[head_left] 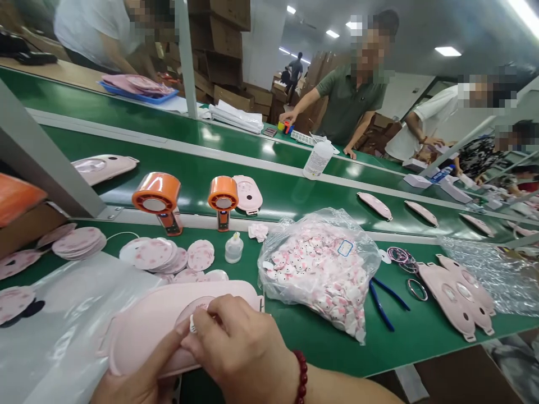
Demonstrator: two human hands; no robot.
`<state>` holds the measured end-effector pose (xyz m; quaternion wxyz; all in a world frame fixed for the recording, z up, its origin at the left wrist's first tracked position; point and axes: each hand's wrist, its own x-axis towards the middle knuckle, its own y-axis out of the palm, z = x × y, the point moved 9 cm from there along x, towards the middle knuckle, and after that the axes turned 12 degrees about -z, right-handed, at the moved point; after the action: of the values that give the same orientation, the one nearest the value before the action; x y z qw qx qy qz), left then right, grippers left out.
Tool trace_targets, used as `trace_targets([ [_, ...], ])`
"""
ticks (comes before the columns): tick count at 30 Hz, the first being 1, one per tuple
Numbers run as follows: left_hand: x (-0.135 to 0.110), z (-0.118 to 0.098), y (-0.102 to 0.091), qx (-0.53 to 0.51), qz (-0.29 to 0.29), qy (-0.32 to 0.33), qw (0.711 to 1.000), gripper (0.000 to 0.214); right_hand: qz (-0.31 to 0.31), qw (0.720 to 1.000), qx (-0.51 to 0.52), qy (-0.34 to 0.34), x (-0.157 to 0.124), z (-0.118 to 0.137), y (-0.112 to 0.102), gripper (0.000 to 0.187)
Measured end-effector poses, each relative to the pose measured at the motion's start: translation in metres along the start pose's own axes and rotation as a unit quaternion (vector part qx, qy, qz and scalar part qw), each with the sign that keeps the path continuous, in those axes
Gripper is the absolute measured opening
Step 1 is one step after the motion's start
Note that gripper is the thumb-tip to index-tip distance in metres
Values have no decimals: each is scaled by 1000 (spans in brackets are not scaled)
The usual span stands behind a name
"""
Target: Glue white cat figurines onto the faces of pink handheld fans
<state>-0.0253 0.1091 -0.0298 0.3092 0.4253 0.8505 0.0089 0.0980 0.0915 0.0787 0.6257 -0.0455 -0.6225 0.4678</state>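
Observation:
A pink oval plastic shell (147, 328) lies at the near edge of the green table, and both my hands are on it. My left hand (138, 376) grips its near rim from below, thumb stretched up over the top. My right hand (236, 345), with a red bead bracelet on the wrist, is closed in a pinch, pressing a small white piece onto the round pink disc (197, 306) set in the shell. Loose round pink discs (168, 258) lie just beyond the shell.
A clear bag of small pink-and-white pieces (324, 266) sits to the right, then blue pliers (385, 303), metal rings (416, 289) and stacked pink shells (457, 294). Two orange hand fans (162, 199) and a small white bottle (233, 247) stand behind. Other people work across the green conveyor (295, 193).

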Motion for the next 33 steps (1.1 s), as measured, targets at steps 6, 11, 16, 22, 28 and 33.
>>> trace_targets([
  [6, 1, 4, -14, 42, -6, -15, 999, 68, 73, 994, 79, 2, -3, -13, 4, 20],
  [11, -5, 4, -14, 32, -9, -32, 999, 79, 50, 989, 134, 42, -4, -23, 0, 14],
  [16, -9, 2, -15, 32, -33, -39, 998, 80, 31, 987, 147, 58, -6, -19, 1, 15],
  [22, -5, 0, -19, 49, -34, -12, 998, 66, 3, 998, 59, -38, -5, 0, -8, 17],
  [28, -5, 6, -19, 23, -26, -33, 999, 77, 80, 985, 45, -148, -17, 13, 0, 22],
  [33, -8, -3, -10, 41, 10, -8, 999, 77, 17, 969, 215, 120, -11, -40, -3, 37],
])
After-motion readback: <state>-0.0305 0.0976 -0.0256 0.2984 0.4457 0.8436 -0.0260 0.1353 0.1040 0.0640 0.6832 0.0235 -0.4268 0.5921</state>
